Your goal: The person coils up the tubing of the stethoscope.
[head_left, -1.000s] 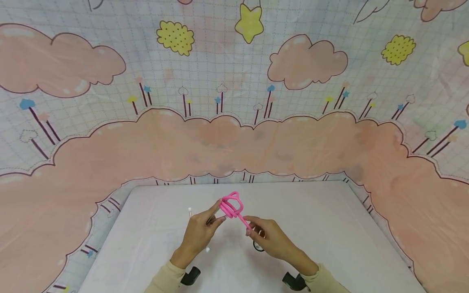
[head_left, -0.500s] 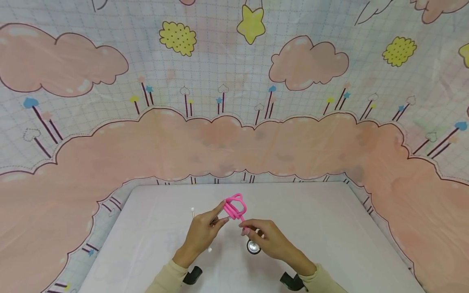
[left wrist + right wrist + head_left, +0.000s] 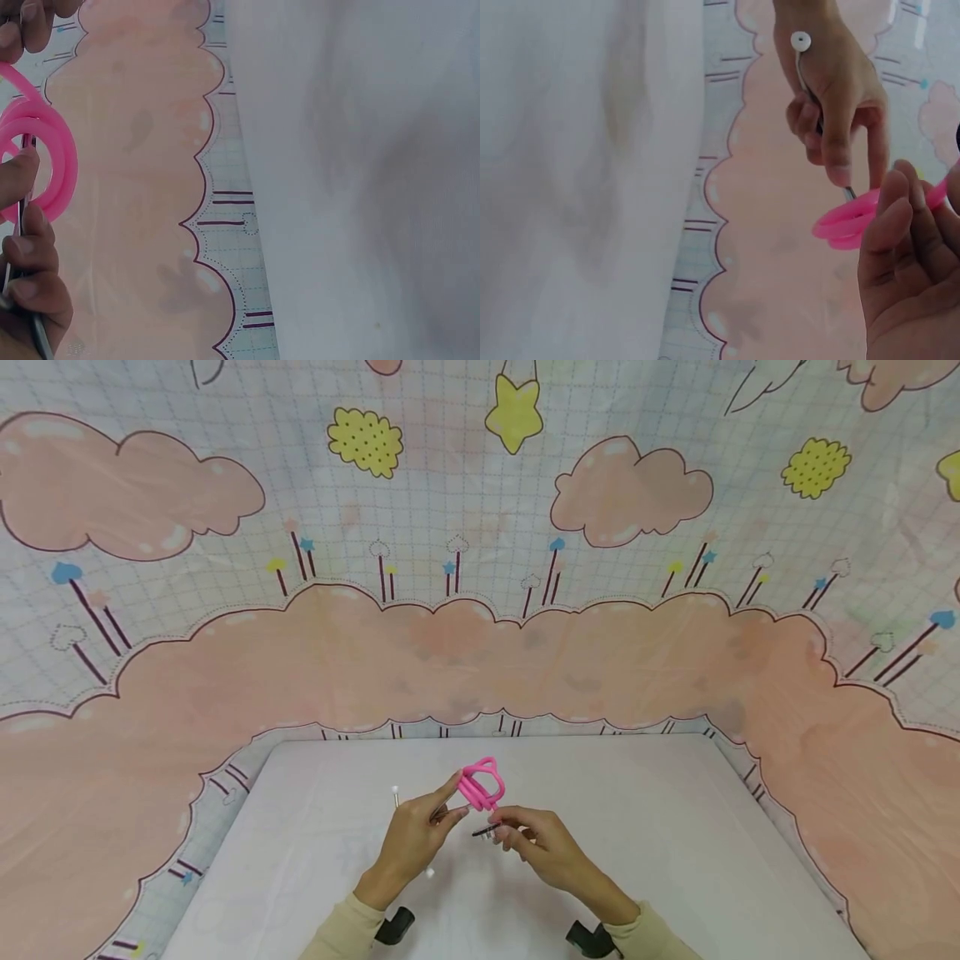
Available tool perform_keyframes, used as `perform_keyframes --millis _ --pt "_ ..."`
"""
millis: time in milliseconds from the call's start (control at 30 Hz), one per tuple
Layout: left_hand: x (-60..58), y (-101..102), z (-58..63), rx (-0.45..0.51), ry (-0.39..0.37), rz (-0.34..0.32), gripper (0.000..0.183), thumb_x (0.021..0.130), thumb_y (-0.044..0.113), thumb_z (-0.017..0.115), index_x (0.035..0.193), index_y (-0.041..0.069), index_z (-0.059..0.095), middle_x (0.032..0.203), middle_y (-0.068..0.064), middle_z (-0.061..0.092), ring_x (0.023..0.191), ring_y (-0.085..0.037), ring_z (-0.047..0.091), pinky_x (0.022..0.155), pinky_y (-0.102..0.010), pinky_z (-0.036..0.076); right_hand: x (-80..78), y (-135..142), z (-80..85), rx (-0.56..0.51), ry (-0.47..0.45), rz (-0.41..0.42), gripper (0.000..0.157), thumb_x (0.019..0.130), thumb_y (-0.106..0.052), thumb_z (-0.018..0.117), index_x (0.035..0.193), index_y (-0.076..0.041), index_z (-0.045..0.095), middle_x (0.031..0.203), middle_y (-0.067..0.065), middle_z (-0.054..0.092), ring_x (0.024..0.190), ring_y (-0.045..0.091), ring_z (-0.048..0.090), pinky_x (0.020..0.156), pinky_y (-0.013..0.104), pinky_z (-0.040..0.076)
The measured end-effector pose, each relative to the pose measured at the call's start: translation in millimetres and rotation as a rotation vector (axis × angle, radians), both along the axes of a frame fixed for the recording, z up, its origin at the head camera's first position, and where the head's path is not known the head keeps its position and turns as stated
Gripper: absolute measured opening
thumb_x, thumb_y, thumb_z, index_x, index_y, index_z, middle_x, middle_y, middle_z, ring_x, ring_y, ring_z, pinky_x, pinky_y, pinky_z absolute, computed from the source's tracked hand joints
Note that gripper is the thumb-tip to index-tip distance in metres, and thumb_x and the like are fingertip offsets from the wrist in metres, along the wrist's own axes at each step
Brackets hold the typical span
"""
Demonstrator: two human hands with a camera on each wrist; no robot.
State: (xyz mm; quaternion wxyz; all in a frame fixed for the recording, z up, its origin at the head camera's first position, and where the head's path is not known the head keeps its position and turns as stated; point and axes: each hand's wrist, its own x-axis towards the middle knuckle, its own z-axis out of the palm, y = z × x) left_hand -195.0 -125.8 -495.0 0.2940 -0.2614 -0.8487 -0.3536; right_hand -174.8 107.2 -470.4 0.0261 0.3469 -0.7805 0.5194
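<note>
A stethoscope with pink tubing (image 3: 471,793) is held up over the table between both hands. My left hand (image 3: 412,831) grips its metal ear tubes and the coiled tubing, fingers curled round the metal in the left wrist view. One white ear tip (image 3: 395,790) sticks out beyond that hand, the other ear tip (image 3: 430,872) below it. My right hand (image 3: 546,847) pinches the tubing's lower end just under the coil. Beside its fingertips the chest piece (image 3: 486,832) appears nearly edge-on, dark-rimmed. Pink loops (image 3: 847,219) pass behind the right fingers in the right wrist view.
Under the hands lies a white table (image 3: 675,827). A patterned cloth (image 3: 525,660) with clouds and stars rises behind it and runs down both sides. Black wrist-worn devices (image 3: 395,925) sit by the sleeves.
My right hand has shifted left along the tubing, closer to the coil. The chest piece has swung from below that hand to its left, turning edge-on. The left hand has barely moved.
</note>
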Motion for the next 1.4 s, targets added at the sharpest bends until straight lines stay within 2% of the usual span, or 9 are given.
perform_keyframes --millis 100,300,433,667,833,1067,1300,1400 --pt "1.0 2.8 0.9 -0.006 0.027 0.007 0.059 0.079 0.016 0.082 0.135 0.012 0.061 0.058 0.012 0.041 0.056 0.005 0.03 0.05 -0.008 0.026 -0.7 -1.0 0.0 -0.033 -0.02 -0.036 0.015 0.102 -0.008 0.051 0.103 -0.004 0.066 0.075 0.011 0.065 0.065 0.007 0.057 0.051 0.022 0.049" --pt "0.9 7.4 0.3 -0.017 0.124 0.054 0.063 0.075 0.016 0.085 0.134 0.012 0.062 0.058 0.01 0.048 0.056 0.004 0.035 0.052 -0.008 0.032 -4.3 -1.2 -0.7 -0.056 -0.07 -0.081 0.022 0.104 -0.013 0.049 0.089 -0.007 0.064 0.063 0.009 0.058 0.057 0.002 0.05 0.049 0.021 0.045" --pt "1.3 9.4 0.2 -0.01 0.162 0.063 0.065 0.073 0.015 0.085 0.134 0.012 0.062 0.058 0.007 0.052 0.056 0.003 0.039 0.053 -0.01 0.036 -5.3 -0.2 -0.9 -0.051 -0.086 -0.092 0.024 0.104 -0.015 0.05 0.086 -0.007 0.064 0.061 0.008 0.056 0.056 -0.001 0.048 0.048 0.022 0.045" --pt "3.3 11.2 -0.1 -0.035 0.187 0.078 0.066 0.074 0.015 0.085 0.135 0.011 0.061 0.059 0.005 0.057 0.053 -0.002 0.047 0.053 -0.01 0.041 -4.7 -0.1 2.5 -0.05 -0.173 -0.129 0.027 0.103 -0.017 0.051 0.084 -0.003 0.065 0.06 0.013 0.056 0.053 0.001 0.048 0.048 0.022 0.047" --pt "4.4 13.5 -0.6 -0.049 0.209 0.066 0.066 0.073 0.013 0.085 0.135 0.011 0.061 0.058 0.005 0.056 0.053 0.0 0.044 0.052 -0.01 0.038 -7.0 -0.2 -2.1 -0.072 -0.192 -0.177 0.027 0.102 -0.021 0.054 0.084 -0.005 0.065 0.059 0.011 0.057 0.05 0.002 0.048 0.046 0.022 0.046" --pt "5.6 19.2 0.1 -0.016 0.214 0.017 0.064 0.075 0.012 0.083 0.135 0.009 0.06 0.058 0.005 0.056 0.054 0.0 0.045 0.052 -0.011 0.04 -5.2 -4.6 -2.4 -0.114 -0.142 -0.281 0.017 0.099 -0.01 0.058 0.086 -0.004 0.066 0.058 0.011 0.057 0.05 0.003 0.049 0.046 0.021 0.045" --pt "5.4 23.2 0.0 -0.01 0.216 0.004 0.062 0.077 0.014 0.081 0.135 0.008 0.06 0.058 0.005 0.054 0.054 0.0 0.046 0.053 -0.01 0.041 8.9 -15.2 19.7 -0.213 -0.073 -0.371 0.017 0.095 -0.003 0.061 0.08 -0.002 0.067 0.055 0.014 0.057 0.047 0.01 0.052 0.045 0.021 0.045" --pt "5.7 24.8 -0.1 -0.012 0.216 0.005 0.061 0.077 0.014 0.082 0.134 0.008 0.061 0.058 0.006 0.054 0.053 -0.002 0.045 0.053 -0.01 0.039 11.7 -19.6 20.8 -0.264 -0.027 -0.408 0.014 0.092 -0.002 0.065 0.078 0.0 0.067 0.054 0.014 0.058 0.045 0.016 0.053 0.043 0.02 0.047"
